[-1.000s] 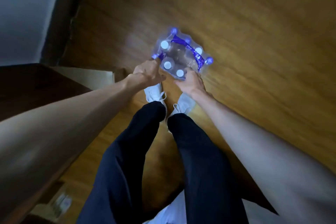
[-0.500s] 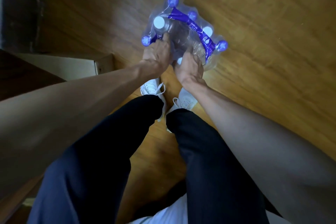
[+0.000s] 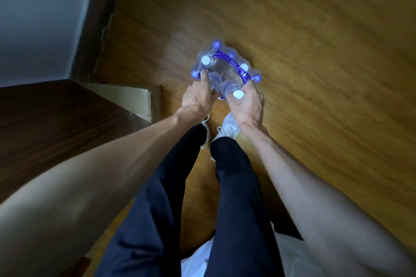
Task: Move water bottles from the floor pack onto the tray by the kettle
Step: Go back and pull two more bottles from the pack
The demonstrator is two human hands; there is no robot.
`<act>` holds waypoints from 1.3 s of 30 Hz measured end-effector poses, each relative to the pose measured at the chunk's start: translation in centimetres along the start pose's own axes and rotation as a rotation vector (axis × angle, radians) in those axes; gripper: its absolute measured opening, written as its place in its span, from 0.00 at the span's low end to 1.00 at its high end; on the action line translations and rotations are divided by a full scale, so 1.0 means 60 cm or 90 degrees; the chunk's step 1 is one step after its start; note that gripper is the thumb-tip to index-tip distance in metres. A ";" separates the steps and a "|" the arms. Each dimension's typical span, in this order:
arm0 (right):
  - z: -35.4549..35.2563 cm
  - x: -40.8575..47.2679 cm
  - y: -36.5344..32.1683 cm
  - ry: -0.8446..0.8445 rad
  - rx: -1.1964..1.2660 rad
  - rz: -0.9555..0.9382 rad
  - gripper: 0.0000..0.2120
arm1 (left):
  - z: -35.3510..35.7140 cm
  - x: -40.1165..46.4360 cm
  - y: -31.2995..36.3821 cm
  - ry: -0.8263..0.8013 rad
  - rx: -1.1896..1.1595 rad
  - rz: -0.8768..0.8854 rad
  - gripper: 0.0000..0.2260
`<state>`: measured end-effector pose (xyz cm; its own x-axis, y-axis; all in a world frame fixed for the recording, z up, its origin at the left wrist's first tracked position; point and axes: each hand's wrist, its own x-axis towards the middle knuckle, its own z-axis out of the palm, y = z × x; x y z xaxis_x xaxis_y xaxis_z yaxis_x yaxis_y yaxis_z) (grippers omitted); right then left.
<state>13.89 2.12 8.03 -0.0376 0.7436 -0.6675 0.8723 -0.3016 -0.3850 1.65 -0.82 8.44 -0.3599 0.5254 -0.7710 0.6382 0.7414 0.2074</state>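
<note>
Clear plastic crinkles under both hands. The right hand [image 3: 247, 103] is curled around a white-capped bottle [image 3: 234, 92] at the near edge of the shrink-wrapped floor pack [image 3: 225, 69], fingers wrapped round its neck and shoulder; half a second ago that hand lay flat over the cap, so it has now taken a real grip and seems to be working the bottle free of the wrap. The left hand [image 3: 198, 96] is pressed together against the pack's near-left side, index finger stretched up by a blue cap [image 3: 195, 74], steadying it. The pack sits on the wooden floor [image 3: 315, 51] just ahead of the white shoes [image 3: 229, 127], its purple carry strap [image 3: 234, 66] running across the top. I'd judge this the 1st bottle coming out. Neither tray nor kettle is in sight; a dark wooden surface [image 3: 56, 119] stands to the left.
</note>
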 end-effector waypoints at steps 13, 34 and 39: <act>-0.341 -0.349 -0.162 -0.012 0.001 -0.152 0.13 | -0.267 -0.457 0.077 0.210 -0.147 0.009 0.15; -0.370 -0.779 -0.328 -0.339 -0.402 -0.788 0.16 | -0.279 -0.990 -0.083 0.509 -0.523 -0.355 0.13; -0.303 -0.904 -0.334 -0.433 -0.468 -0.888 0.17 | -0.224 -1.089 -0.167 0.551 -0.606 -0.461 0.12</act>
<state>7.33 -21.34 63.56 -0.9191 -0.2401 -0.3124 0.0192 0.7646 -0.6442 9.64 -36.98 64.85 -0.9019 -0.2441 -0.3565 -0.4078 0.7536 0.5155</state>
